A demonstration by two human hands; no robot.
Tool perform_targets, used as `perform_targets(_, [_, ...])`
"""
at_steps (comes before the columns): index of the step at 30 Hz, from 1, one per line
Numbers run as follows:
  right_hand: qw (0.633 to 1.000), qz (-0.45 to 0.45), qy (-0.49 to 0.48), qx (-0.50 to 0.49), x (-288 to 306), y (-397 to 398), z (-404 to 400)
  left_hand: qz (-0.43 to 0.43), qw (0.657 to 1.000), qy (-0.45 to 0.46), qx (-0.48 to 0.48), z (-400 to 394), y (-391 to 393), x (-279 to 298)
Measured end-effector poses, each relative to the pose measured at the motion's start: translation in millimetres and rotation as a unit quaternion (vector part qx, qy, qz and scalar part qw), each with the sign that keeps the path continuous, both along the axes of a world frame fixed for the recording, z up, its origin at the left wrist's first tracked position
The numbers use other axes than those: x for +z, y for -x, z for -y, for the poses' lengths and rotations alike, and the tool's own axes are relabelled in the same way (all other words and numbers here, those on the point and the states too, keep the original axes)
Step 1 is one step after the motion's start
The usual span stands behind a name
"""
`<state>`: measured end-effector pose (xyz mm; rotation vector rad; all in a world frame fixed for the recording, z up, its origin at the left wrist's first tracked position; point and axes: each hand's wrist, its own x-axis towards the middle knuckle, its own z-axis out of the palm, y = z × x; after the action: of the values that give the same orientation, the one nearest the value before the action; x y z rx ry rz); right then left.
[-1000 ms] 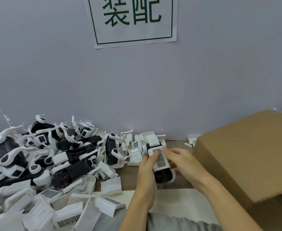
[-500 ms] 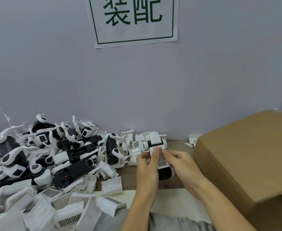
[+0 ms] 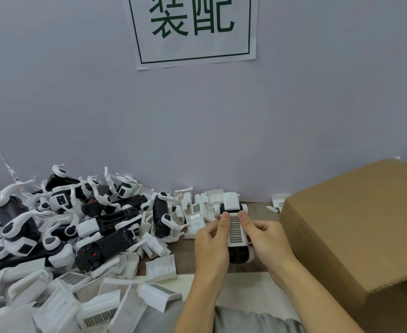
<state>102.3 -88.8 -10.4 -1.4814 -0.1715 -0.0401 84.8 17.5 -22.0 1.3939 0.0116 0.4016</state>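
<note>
I have both hands on one unit: a black body (image 3: 239, 254) with a white grille cover (image 3: 235, 230) laid along its top. It sits toward the back edge of the table (image 3: 261, 210), about midway along, between the heap of parts (image 3: 77, 224) on the left and the cardboard box (image 3: 354, 224) on the right. I cannot tell whether it rests on the table or is held just above it.

The left hand (image 3: 211, 246) grips its left flank and the right hand (image 3: 268, 243) its right flank. The fingers (image 3: 215, 230) curl round the sides, and both thumbs lie flat on the far end of the cover, one on each side of the grille.

I read this as the seating step: the cover is in place and is being pressed home. The next move calls for even thumb pressure along both long edges until the cover lies flush, with the body kept from rocking. Then I would check the seam for a raised corner before reaching for one of the loose covers (image 3: 160, 269) nearer the front edge.
</note>
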Motion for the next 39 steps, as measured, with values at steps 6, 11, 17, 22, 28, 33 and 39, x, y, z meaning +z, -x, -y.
perform_targets(6, [0.999,0.006,0.013,-0.031,-2.1,-0.2,-2.7,0.003,1.000,-0.014,0.009,-1.1,-1.4,-1.1])
perform_targets(11, [1.000,0.010,-0.004,-0.001,-2.1,-0.2,-2.5,-0.035,0.998,0.044,-0.029,0.8,-5.0,-5.4])
perform_targets(17, [0.998,0.025,0.037,0.043,-8.0,-4.0,2.5,-0.065,0.994,0.077,-0.052,0.1,-7.9,-7.4])
perform_targets(22, [0.994,0.069,0.079,0.034,-7.3,-6.0,3.6,-0.055,0.998,0.031,-0.019,-3.2,-7.2,-7.2])
perform_targets(28, [0.992,0.096,0.076,0.021,-8.7,-4.4,0.3,-0.054,0.997,0.061,-0.017,-2.9,-4.3,-5.3])
perform_targets(33, [0.984,0.111,0.134,-0.045,-11.2,-6.3,-2.2,-0.077,0.980,0.179,-0.034,-3.2,-5.0,-2.1])
perform_targets(39, [0.961,0.156,0.210,-0.092,-13.5,-5.6,-1.3,-0.100,0.952,0.280,-0.071,-3.4,-5.0,2.2])
